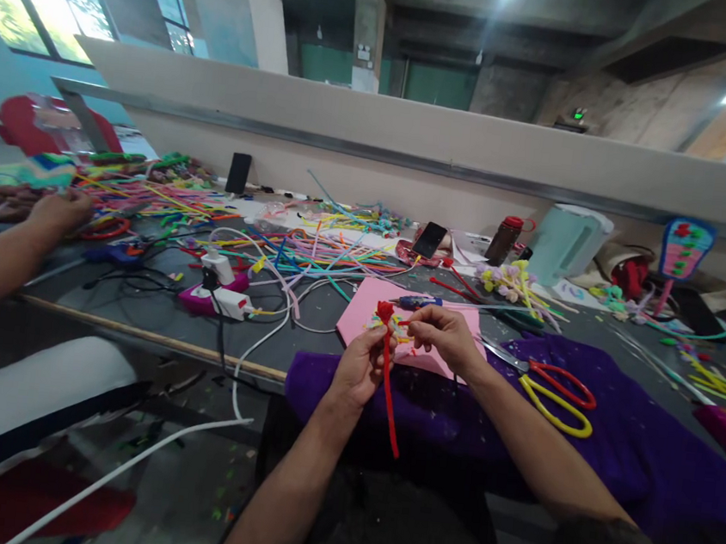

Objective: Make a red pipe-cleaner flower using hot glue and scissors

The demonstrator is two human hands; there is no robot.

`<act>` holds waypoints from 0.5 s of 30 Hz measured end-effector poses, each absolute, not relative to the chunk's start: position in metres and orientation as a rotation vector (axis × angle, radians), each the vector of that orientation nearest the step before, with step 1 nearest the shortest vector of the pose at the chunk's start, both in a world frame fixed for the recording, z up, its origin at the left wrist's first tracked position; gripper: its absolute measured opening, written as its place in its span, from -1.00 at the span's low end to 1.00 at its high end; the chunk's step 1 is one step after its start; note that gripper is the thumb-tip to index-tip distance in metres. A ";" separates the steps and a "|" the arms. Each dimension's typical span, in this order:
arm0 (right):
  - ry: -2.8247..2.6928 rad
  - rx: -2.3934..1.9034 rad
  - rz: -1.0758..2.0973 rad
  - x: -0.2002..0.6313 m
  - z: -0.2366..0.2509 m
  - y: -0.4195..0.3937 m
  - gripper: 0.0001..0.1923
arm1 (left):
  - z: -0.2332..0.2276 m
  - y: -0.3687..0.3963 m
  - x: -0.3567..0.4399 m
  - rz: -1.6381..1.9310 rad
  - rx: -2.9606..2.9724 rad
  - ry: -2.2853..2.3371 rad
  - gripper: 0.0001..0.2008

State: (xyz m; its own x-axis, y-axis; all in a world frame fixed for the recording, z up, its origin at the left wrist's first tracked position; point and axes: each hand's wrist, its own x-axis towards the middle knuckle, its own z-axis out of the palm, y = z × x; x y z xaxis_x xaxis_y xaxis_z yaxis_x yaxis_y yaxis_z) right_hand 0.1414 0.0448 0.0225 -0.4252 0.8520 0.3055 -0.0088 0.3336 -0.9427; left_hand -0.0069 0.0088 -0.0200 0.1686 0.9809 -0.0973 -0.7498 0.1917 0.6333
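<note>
below frame centre, the left hand (361, 365) clamps a red fuzzy stem (389, 400), long axis running down; just right of its top, the right hand (440, 330) pinches a red strand (403, 322).

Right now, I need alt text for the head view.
Left hand grips a red fuzzy stem, one end hanging down, while the right hand seems to pinch a red strand beside it, over a pink sheet. Scissors lie on purple cloth to the right; behind are piles of colourful stems.
</note>
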 end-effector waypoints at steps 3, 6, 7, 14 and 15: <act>-1.714 -0.763 1.256 0.142 0.021 0.046 -0.80 | -0.020 0.009 -0.007 1.293 0.506 0.584 -0.84; -1.757 -0.750 1.267 0.140 0.020 0.044 -0.82 | -0.019 0.008 -0.006 1.298 0.540 0.606 -0.83; -1.772 -0.747 1.268 0.140 0.020 0.043 -0.82 | -0.018 0.008 -0.006 1.299 0.555 0.612 -0.83; -1.828 -0.782 1.245 0.137 0.024 0.039 -0.82 | -0.018 0.005 -0.004 1.319 0.596 0.628 -0.80; -1.829 -0.786 1.242 0.137 0.024 0.039 -0.82 | -0.018 0.005 -0.004 1.320 0.607 0.623 -0.80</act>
